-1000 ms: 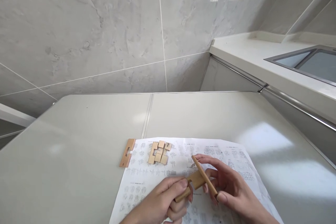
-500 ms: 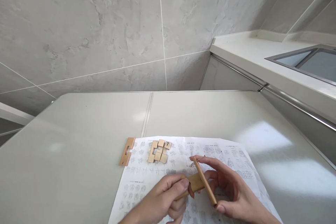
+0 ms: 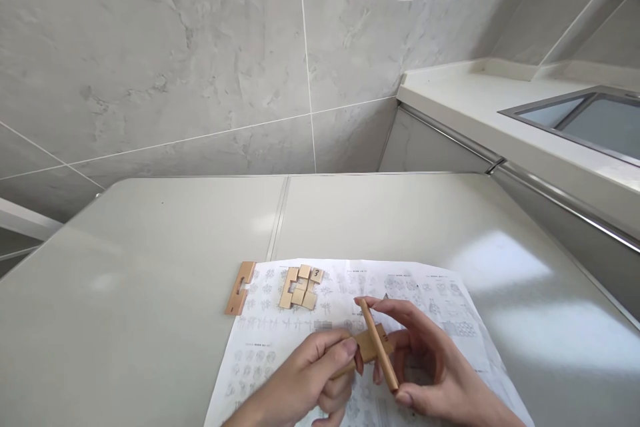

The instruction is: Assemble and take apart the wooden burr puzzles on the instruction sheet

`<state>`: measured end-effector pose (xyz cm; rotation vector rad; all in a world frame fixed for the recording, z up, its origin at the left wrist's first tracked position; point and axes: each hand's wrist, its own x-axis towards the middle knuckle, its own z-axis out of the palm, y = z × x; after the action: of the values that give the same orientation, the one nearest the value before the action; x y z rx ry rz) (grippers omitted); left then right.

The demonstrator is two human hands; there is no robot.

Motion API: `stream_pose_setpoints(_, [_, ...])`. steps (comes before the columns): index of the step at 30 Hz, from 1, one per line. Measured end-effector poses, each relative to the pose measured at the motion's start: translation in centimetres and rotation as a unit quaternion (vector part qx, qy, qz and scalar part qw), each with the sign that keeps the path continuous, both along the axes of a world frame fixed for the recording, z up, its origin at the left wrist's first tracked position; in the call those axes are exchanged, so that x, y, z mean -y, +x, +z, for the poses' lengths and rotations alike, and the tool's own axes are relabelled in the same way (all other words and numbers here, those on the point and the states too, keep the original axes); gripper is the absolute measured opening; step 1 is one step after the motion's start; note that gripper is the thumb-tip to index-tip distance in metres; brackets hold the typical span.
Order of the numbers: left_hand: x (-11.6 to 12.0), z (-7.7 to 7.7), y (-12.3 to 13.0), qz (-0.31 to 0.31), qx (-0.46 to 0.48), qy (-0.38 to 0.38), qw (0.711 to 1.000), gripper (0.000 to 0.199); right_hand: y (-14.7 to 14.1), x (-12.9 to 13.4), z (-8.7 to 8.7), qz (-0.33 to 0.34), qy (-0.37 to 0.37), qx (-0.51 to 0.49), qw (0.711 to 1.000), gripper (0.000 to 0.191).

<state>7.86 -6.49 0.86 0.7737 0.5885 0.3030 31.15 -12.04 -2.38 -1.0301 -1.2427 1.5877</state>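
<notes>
My left hand (image 3: 315, 370) is closed around a flat wooden puzzle piece (image 3: 366, 347), thumb on top. A long, thin wooden puzzle piece (image 3: 376, 340), seen on edge, is held at its two ends between the fingers and thumb of my right hand (image 3: 440, 363). The two pieces cross, and the flat one's end, with a dark mark, shows to the right of the thin one. Part of the flat piece is hidden under my left fingers. Both hands are above a printed diagram sheet (image 3: 265, 360).
Several light wooden pieces (image 3: 287, 293) lie grouped on the sheet, one marked 3. A notched brown wooden piece (image 3: 237, 297) lies at the sheet's left edge. The pale table (image 3: 150, 280) meets a grey tiled wall (image 3: 225, 47). A counter (image 3: 450, 90) with a sink stands at right.
My right hand has moved the thin piece left along the flat piece. The flat piece's marked end now sticks out beyond it. My left hand keeps nearly the same place.
</notes>
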Motion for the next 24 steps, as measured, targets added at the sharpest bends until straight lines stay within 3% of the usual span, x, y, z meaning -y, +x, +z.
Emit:
stream_pose_setpoints(16, [0.2, 0.0, 0.0, -0.025, -0.017, 0.021, 0.999, 0.049, -0.6, 0.9, 0.2, 0.025, -0.019, 0.005, 1.0, 0.085])
stream_pose_setpoints(24, [0.5, -0.4, 0.1, -0.029, -0.027, 0.036, 0.999, 0.052, -1.0, 1.0, 0.8, 0.044, -0.034, 0.001, 0.998, 0.097])
